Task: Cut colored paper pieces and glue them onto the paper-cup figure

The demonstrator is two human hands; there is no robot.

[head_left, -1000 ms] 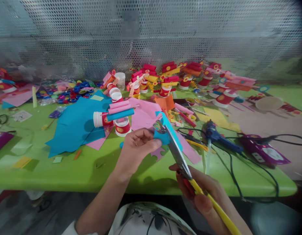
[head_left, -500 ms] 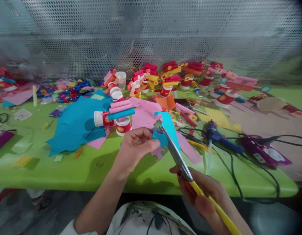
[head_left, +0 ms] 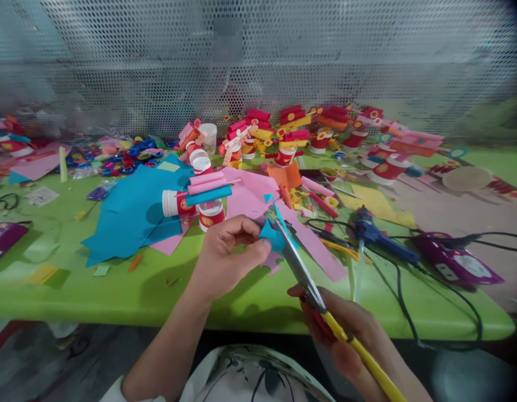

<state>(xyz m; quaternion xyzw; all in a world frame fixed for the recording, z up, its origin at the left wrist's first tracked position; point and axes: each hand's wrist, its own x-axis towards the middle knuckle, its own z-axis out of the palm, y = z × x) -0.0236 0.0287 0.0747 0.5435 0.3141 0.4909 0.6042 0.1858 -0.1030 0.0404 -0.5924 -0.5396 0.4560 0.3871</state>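
A small piece of blue paper is pinched between the thumb and fingers of my left hand. My right hand grips scissors with yellow handles, their blades slanting up and left against the blue paper. The blades look nearly closed, and a narrow blue strip stands beside them. Beneath lie sheets of pink paper. Just beyond my left hand stands a red and white paper cup, with another cup on its side and rolled pink and blue paper tubes on top.
Large blue sheets cover the table's left part. On the right lie a blue glue gun, its cables and a purple power box. Several finished paper-cup models line the back, before a perforated metal panel.
The blue paper's wide right part has turned or dropped away from the blades, leaving a smaller piece and a thin strip. Both hands have moved only slightly.
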